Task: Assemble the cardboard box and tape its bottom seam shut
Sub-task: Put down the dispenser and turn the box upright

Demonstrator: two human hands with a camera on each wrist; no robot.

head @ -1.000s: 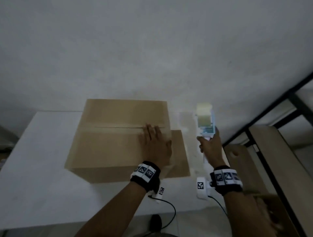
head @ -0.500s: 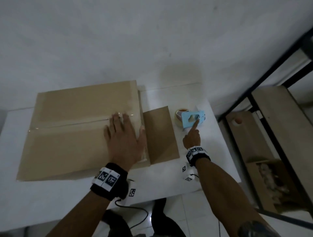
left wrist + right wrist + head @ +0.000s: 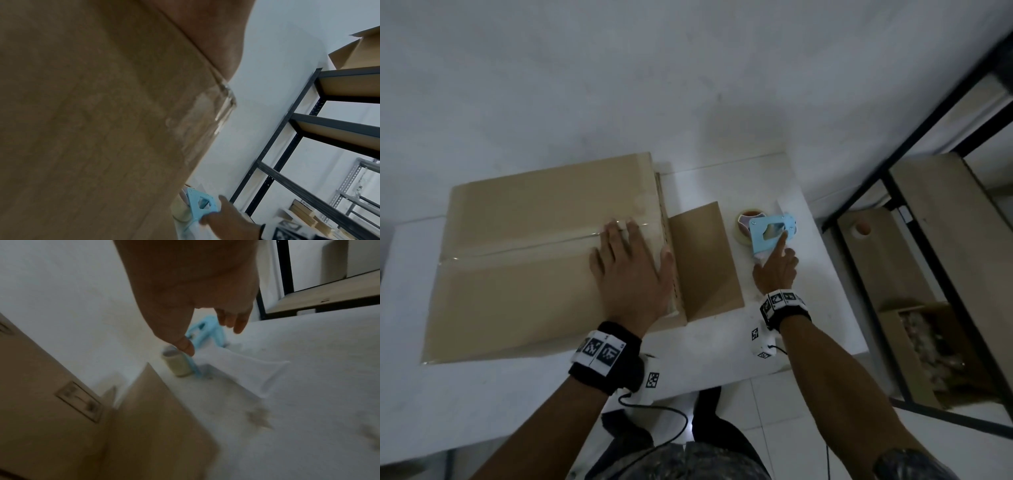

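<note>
The cardboard box (image 3: 524, 260) stands on the white table (image 3: 822, 308) with clear tape (image 3: 517, 248) running along its top seam. My left hand (image 3: 631, 270) lies flat on the box at the right end of that seam. One side flap (image 3: 705, 260) lies open on the table to the right. Beyond it the blue tape dispenser (image 3: 768, 231) lies on its side with its roll (image 3: 179, 365). My right hand (image 3: 777, 265) hovers at the dispenser with its index finger touching the blue frame, the other fingers loose and gripping nothing. The left wrist view shows the tape end (image 3: 224, 104) over the box edge.
A black metal shelf rack (image 3: 893, 171) with wooden boards stands close to the table's right edge. An open carton (image 3: 928, 342) sits on its lower board. A white wall rises directly behind the table.
A second ago my right hand held the dispenser upright above the table; now the dispenser lies on the table and the hand only touches it. My left hand stays flat on the box.
</note>
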